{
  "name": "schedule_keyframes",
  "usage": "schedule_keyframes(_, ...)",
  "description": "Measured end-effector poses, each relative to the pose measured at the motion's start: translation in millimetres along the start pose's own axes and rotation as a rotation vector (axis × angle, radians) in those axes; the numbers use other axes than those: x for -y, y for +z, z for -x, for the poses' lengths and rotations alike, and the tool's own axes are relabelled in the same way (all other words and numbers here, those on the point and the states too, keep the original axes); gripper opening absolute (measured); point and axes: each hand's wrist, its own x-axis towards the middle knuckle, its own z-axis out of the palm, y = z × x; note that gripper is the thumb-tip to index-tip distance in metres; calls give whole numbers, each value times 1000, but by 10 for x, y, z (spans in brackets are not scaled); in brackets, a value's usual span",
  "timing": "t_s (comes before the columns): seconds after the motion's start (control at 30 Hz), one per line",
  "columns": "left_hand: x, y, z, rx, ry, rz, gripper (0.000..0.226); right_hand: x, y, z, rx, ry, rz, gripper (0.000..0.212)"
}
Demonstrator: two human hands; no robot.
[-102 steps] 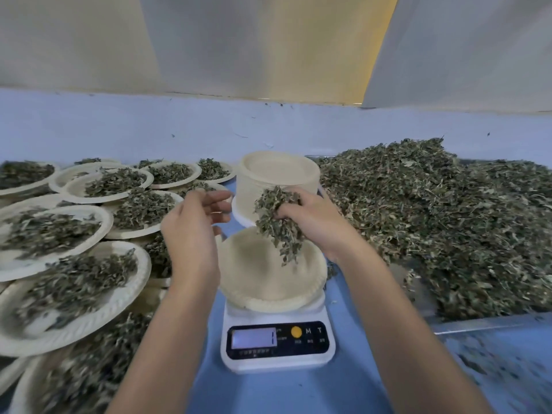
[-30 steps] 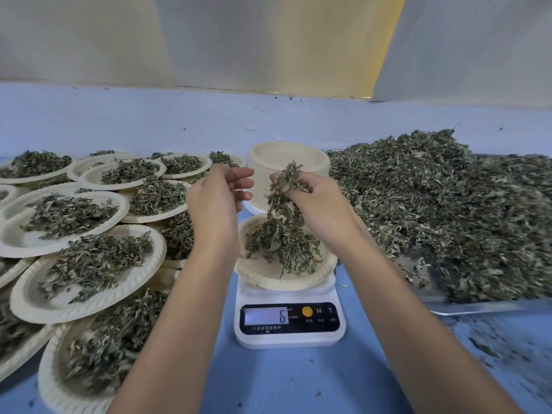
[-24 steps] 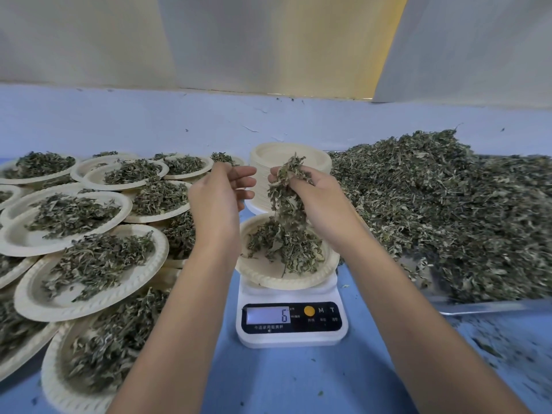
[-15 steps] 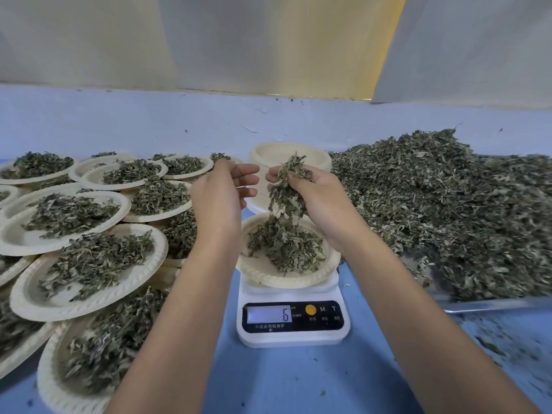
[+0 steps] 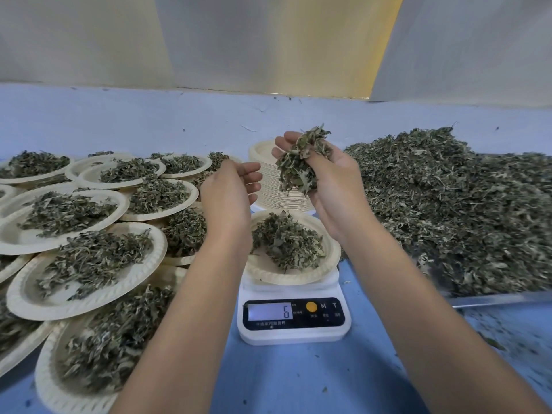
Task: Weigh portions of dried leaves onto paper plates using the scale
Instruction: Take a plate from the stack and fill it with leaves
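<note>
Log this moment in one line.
right hand: grips leaf clump above plate | left hand: open | plate: on scale, part-filled | display: 6

Scale (image 5: 292,334): we are seeing smooth white plastic.
Plate (image 5: 298,279) on scale: we are seeing matt paper.
Heap (image 5: 448,210) right of scale: we are seeing rough dry leaves.

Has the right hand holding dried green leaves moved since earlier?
Yes. The right hand has lifted its dried green leaves higher above the white digital scale.
</note>
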Motion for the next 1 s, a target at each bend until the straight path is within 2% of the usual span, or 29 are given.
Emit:
schedule_keyframes(0.1, 13, 48, -8, 40, -124, 127, 27, 34, 20, 10, 18, -16, -108, 18)
schedule_keyframes(0.23, 69, 107, -6, 145, -284, 220, 26, 52, 49, 31, 66, 30, -150, 16)
schedule_keyframes(0.33, 60, 146, 31, 249, -390, 391, 31, 24, 78, 31, 72, 57, -154, 17)
schedule_keyframes(0.4, 36, 156, 55, 289, -441, 499, 38, -26, 93, 26, 7, 17, -6, 20)
schedule_keyframes(0.5, -10, 170, 85, 295, -496, 573, 41, -111, 88, 54, -38, -138, 441, 27)
schedule_keyframes(0.63, -15, 167, 93, 252, -562, 631, 43, -194, 71, 91, 144, -277, 867, 25)
schedule_keyframes(0.77, -1, 127, 50, 229, -547, 500, 35, -213, 89, 114, 350, -234, 995, 22)
schedule_keyframes(0.9, -24, 122, 82, 259, -581, 558, 29, -253, 74, 75, 403, -185, 1223, 31)
schedule_keyframes(1.0, -7, 173, 107, 240, -558, 600, 29, -256, 52, 43, 395, -138, 1282, 54)
